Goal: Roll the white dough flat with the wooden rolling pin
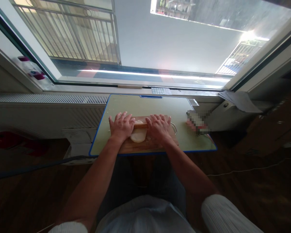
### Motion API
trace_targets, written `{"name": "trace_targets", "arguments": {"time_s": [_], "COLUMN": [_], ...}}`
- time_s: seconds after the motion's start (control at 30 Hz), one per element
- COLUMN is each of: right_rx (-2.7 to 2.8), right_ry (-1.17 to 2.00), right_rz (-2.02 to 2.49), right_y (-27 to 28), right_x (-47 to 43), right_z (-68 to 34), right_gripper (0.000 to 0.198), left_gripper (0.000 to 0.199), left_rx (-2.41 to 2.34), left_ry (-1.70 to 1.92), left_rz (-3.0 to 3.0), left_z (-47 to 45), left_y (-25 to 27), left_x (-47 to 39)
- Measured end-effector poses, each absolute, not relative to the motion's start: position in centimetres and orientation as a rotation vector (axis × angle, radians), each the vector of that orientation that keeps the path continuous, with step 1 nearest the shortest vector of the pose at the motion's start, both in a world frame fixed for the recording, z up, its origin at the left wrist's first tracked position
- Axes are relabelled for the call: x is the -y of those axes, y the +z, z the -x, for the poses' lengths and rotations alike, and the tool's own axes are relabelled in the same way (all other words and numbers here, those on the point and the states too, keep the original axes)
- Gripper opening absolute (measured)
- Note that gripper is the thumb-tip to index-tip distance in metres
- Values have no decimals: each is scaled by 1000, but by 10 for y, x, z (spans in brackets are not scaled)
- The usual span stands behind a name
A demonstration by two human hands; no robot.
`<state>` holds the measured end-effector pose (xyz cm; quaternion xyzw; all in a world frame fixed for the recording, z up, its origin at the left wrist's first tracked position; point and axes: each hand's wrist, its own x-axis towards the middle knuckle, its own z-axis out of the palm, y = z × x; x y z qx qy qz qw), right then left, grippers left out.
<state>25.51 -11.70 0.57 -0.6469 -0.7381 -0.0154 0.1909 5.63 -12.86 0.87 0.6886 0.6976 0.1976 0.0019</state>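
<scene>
A wooden rolling pin (pixel 141 125) lies crosswise over a flat, pale round of dough (pixel 138 135) on a wooden cutting board (pixel 157 147). My left hand (pixel 122 125) bears down on the pin's left end, fingers curved forward over it. On the right end rests my right hand (pixel 158 126), its fingers reaching over the pin in the same way. Both palms hide the pin's ends. The dough's near part shows between my hands, while its far edge is mostly covered by the pin.
Under the board is a pale green table (pixel 177 110) with a blue rim. A blurred-out item (pixel 197 122) lies at its right side. Beyond it are a radiator (pixel 50 98), a window and a bottle (pixel 32 68) on the sill. Papers (pixel 240 99) lie at right.
</scene>
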Motion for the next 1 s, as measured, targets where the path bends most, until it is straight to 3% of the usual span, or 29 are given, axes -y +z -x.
{"name": "trace_targets", "arguments": {"time_s": [1.0], "right_rx": [1986], "right_ry": [-116], "right_rz": [1537], "right_y": [-32], "right_x": [231], "right_z": [-278], "right_gripper": [55], "left_gripper": [57], "left_rx": [-2052], "left_ry": [951], "left_rz": [-2318], "left_z": [-57], "left_y": [-24], "left_x": [246]}}
